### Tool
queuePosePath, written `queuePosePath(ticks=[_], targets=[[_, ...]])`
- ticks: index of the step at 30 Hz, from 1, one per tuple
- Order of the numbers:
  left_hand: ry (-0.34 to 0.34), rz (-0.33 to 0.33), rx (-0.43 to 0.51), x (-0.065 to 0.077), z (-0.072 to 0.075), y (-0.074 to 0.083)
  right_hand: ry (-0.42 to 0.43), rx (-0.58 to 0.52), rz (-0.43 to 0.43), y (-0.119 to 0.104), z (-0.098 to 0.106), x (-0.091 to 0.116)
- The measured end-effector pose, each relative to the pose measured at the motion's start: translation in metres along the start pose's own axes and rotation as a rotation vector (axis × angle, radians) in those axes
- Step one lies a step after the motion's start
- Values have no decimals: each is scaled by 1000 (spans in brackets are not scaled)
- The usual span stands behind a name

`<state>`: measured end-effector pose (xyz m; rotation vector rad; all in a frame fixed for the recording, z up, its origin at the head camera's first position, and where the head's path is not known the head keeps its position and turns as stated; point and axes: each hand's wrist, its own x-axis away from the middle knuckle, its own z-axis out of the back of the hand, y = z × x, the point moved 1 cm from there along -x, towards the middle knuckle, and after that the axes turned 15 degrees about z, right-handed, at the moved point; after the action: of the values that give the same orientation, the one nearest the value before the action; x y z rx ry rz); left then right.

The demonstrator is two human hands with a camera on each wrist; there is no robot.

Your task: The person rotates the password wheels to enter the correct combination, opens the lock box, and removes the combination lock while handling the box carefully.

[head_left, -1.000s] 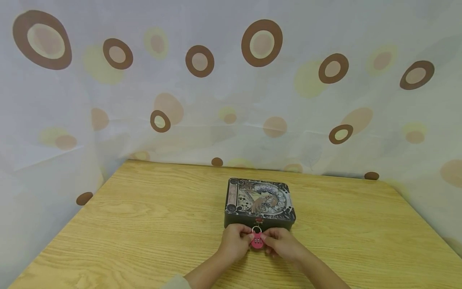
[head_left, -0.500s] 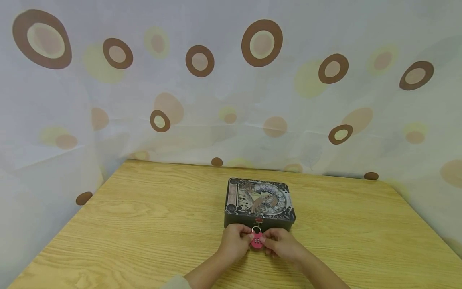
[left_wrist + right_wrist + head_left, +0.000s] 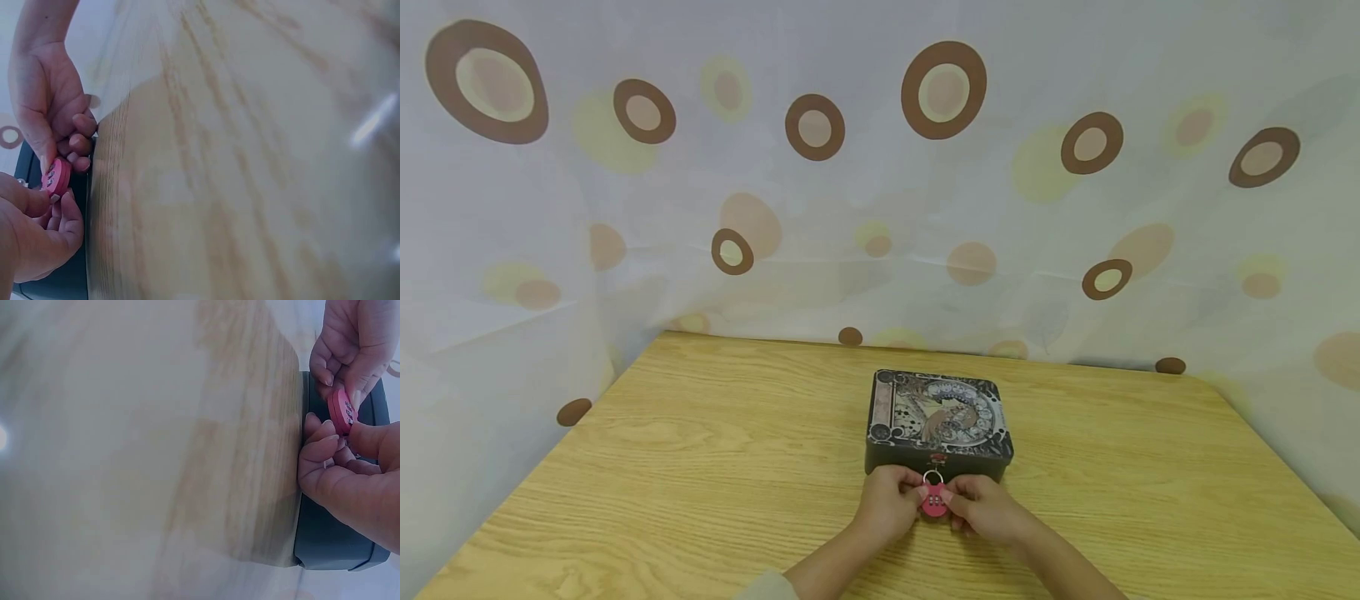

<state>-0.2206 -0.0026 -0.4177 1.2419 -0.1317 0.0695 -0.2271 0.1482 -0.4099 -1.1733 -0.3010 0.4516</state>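
A pink combination padlock (image 3: 934, 502) with several number dials is held between both hands, just in front of a dark tin box (image 3: 942, 417). Its silver shackle (image 3: 933, 476) stands up toward the red clasp (image 3: 938, 457) on the box front. On the left side my left hand (image 3: 887, 502) pinches the lock body between thumb and fingers. From the other side my right hand (image 3: 988, 507) pinches it, thumb at the dials. In the left wrist view the padlock (image 3: 56, 177) shows its edge between the fingertips; the right wrist view shows the padlock (image 3: 342, 411) against the box's dark side.
The box has a printed lid with an ornate picture and rests on a wood-grain table (image 3: 715, 467). Behind the table hangs a pale curtain (image 3: 850, 183) with brown and yellow oval patterns, reaching round both sides.
Both hands keep their place on the padlock. The right thumb shifts slightly over the dials. The box has not moved.
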Motion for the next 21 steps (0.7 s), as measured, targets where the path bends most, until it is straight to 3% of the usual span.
queuePosePath(ticks=[21], targets=[[-11,10,34,-1,0,-2,43,-45,-31,2,1,0]])
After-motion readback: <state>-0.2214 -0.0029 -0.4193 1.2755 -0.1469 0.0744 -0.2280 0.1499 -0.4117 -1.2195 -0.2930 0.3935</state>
